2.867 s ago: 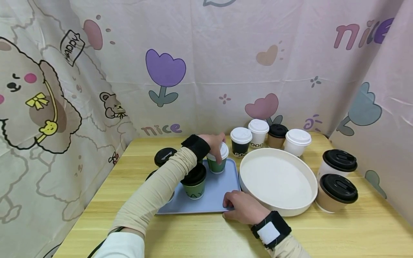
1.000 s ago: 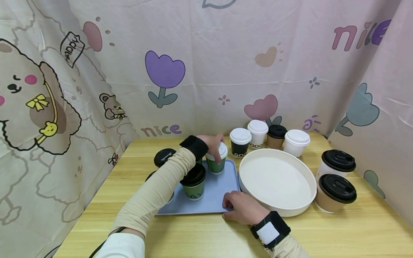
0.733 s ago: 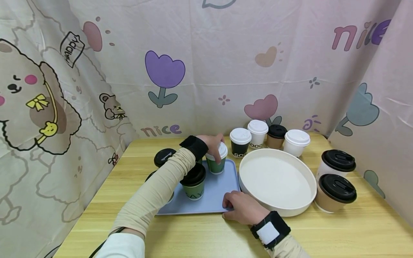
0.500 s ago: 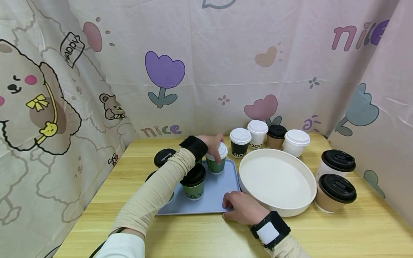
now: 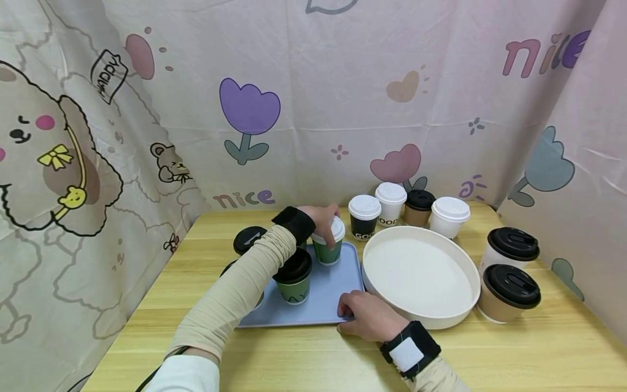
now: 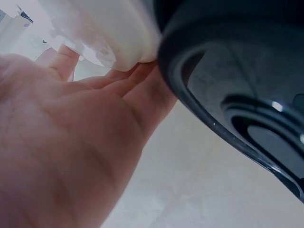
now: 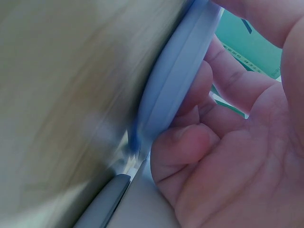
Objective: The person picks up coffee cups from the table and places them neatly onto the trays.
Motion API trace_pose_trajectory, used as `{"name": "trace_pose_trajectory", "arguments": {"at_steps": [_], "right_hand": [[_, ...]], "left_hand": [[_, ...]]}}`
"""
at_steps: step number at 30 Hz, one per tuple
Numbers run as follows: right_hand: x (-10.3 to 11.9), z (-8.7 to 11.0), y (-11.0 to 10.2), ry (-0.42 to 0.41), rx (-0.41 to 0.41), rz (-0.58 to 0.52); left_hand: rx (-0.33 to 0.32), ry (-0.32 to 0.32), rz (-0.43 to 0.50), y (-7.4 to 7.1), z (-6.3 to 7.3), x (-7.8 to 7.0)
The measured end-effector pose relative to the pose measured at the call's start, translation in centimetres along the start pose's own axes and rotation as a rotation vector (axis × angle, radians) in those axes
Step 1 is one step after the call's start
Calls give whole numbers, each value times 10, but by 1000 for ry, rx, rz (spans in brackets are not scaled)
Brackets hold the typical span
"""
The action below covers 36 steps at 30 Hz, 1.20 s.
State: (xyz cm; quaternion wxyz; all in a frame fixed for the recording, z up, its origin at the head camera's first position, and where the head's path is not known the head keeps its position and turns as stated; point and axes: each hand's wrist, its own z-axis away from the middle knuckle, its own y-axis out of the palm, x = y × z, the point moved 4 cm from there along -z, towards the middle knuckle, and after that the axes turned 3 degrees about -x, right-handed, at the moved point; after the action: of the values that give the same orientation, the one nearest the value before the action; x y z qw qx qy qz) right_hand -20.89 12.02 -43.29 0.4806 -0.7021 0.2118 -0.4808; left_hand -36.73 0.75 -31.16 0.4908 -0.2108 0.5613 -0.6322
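Observation:
My left hand point(image 5: 324, 220) reaches across the blue tray point(image 5: 330, 291) and grips a green paper cup point(image 5: 326, 256) with a white lid, upright at the tray's back. The left wrist view has the fingers against that white lid point(image 6: 118, 38), close to a black lid point(image 6: 247, 95). A green cup with a black lid point(image 5: 294, 283) stands nearer on the tray; more black-lidded cups are partly hidden by my left forearm. At the front right corner, my right hand point(image 5: 369, 316) pinches the tray's rim, fingers curled inside it, as the right wrist view confirms.
A round white tray point(image 5: 422, 272) with a raised rim sits against the blue tray's right side. Several lidded paper cups point(image 5: 363, 223) stand behind it. Two larger black-lidded cups point(image 5: 509, 294) are at its right. A printed curtain point(image 5: 313, 109) hangs behind the wooden table point(image 5: 274, 359).
Almost nothing differs: both hands, the cups and the tray keep their places. The head view has shifted very slightly.

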Motion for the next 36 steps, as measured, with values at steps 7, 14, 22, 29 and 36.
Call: {"name": "trace_pose_trajectory", "arguments": {"at_steps": [7,14,22,29,36], "right_hand": [[0,0,1,-2,0,-4],[0,0,0,-7,2,-4],[0,1,0,-2,3,-1],[0,0,1,7,8,1],[1,0,0,3,13,-4]], "left_hand": [[1,-8,-10,0,-1,0],[6,-15,-6,0,-4,2],[11,-30,-12,-1,-1,1],[31,-80,-45,-4,0,0],[32,-93,-65,-6,3,-5]]}}
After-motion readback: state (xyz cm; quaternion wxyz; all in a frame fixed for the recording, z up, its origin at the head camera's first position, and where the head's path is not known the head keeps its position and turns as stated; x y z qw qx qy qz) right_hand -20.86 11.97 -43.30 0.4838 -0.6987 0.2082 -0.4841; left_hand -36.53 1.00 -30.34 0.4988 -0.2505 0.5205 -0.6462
